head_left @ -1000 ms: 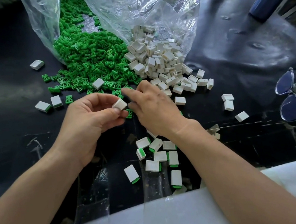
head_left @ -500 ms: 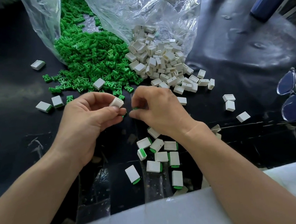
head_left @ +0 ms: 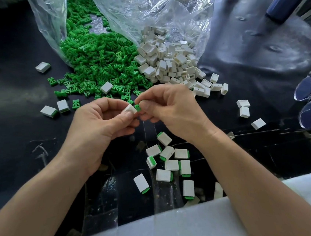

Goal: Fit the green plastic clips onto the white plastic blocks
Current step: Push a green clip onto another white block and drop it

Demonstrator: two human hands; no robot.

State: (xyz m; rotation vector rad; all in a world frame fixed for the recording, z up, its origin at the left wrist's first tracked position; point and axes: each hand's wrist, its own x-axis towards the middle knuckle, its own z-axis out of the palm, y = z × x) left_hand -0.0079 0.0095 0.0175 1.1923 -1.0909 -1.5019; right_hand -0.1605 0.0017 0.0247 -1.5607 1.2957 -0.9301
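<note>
My left hand (head_left: 101, 123) pinches a white plastic block (head_left: 129, 109) between thumb and fingers, above the dark table. My right hand (head_left: 169, 108) pinches a green clip (head_left: 137, 107) right beside the block's open end; the two parts nearly touch. A heap of loose green clips (head_left: 97, 66) spills from a clear bag at the back. A heap of white blocks (head_left: 170, 62) lies to its right. Several blocks with green clips fitted (head_left: 171, 161) lie near me, below my hands.
The clear plastic bag (head_left: 158, 8) stands open at the back. Glasses (head_left: 310, 105) lie at the right edge. Stray white blocks (head_left: 244, 108) sit right of my hands, others (head_left: 55, 108) on the left. A pale foam sheet (head_left: 162, 230) covers the near edge.
My right hand picked a green clip from near the heap and drew it back to the block in my left hand. Both hands came together, the clip now at the block's end.
</note>
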